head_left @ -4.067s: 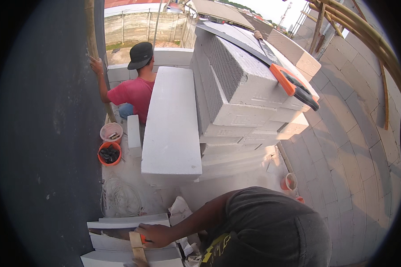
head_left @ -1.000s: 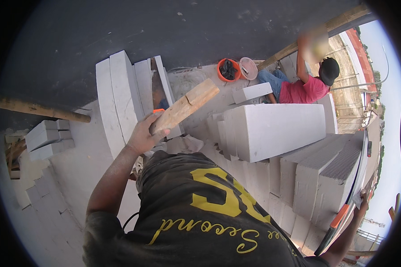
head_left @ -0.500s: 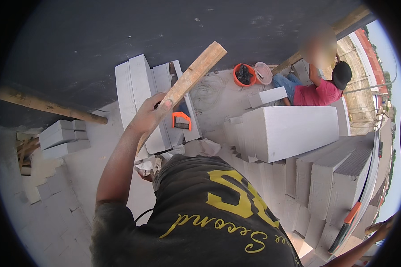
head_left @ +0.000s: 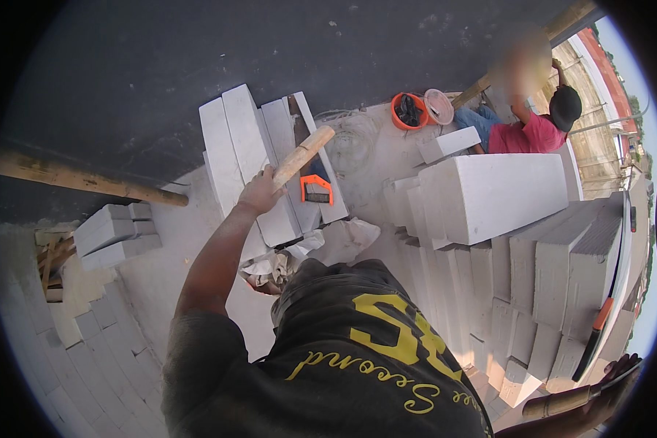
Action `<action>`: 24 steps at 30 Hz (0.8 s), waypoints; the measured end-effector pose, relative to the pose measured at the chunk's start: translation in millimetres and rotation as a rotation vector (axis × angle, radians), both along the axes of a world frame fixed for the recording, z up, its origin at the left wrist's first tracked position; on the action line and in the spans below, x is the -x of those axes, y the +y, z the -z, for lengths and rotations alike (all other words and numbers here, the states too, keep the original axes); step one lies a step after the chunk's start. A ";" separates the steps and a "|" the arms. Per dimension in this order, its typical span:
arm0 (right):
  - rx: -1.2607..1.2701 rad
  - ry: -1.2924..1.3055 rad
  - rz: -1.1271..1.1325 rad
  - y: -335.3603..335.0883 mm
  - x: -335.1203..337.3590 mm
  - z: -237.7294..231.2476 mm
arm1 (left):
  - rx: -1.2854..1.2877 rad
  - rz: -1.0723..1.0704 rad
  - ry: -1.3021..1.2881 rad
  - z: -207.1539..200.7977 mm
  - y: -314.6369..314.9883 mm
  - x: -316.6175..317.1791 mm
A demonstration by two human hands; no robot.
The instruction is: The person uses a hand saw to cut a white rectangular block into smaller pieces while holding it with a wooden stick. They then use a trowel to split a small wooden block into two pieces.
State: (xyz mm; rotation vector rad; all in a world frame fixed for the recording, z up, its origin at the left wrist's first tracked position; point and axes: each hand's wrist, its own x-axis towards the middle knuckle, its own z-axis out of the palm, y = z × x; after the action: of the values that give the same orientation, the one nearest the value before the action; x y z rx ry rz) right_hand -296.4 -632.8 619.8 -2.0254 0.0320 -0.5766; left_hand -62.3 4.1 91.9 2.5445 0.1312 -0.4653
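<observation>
My left hand (head_left: pixel 261 192) is closed round a short, pale wooden batten (head_left: pixel 304 156), which slants up and to the right above a group of white blocks (head_left: pixel 235 139). Below the batten, an orange saw-like handle (head_left: pixel 317 191) with a dark toothed strip lies against the blocks. At the lower right rim, my right hand (head_left: pixel 619 385) is closed on a wooden-handled tool (head_left: pixel 558 401). A thin metal-looking edge shows by its fingers; the tool's exact kind is unclear. Nearby, an orange-and-black tool (head_left: pixel 595 339) leans on the stacked blocks.
Large stacked white blocks (head_left: pixel 504 193) fill the right side. A co-worker in a pink shirt (head_left: pixel 522 136) sits beyond them, near an orange bucket (head_left: pixel 409 112). A wooden pole (head_left: pixel 87 177) crosses the left, above smaller blocks (head_left: pixel 113 237). A dark wall (head_left: pixel 168 66) stands ahead.
The batten has swung lower and appears shorter in view. My right hand has come further into view at the lower right, with more of the wooden-handled tool showing.
</observation>
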 end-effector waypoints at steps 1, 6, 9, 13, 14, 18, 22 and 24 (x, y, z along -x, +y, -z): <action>0.002 -0.009 0.066 38.3 -12.3 34.0 | -0.117 0.027 -0.036 2.1 -0.1 -5.1; -0.175 0.154 0.097 161.7 -69.1 185.5 | -0.509 0.193 -0.091 20.5 15.3 -24.1; -0.329 0.399 -0.057 195.8 -90.6 263.1 | -0.587 0.294 -0.107 60.5 21.3 -20.9; -0.590 0.622 -0.221 237.6 -109.1 365.5 | -0.539 0.272 -0.150 86.4 14.9 -14.4; -0.679 0.623 -0.232 248.0 -107.7 386.3 | -0.507 0.220 -0.176 88.8 14.6 -15.0; -1.069 0.825 -0.226 289.5 -83.6 436.7 | -0.211 -0.145 -0.208 114.0 26.8 -20.4; -1.022 0.893 -0.239 295.5 -74.1 438.8 | -0.202 -0.272 -0.108 95.8 21.7 -28.2; -1.151 0.875 -0.166 304.5 -73.0 429.7 | -0.327 -0.272 -0.134 91.8 23.0 -25.9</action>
State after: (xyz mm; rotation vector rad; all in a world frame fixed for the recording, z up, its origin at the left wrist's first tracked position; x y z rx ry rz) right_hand -223.4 -328.3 190.2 -0.9783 0.5736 0.4279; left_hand -36.5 27.1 0.2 2.8076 0.5346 -0.1769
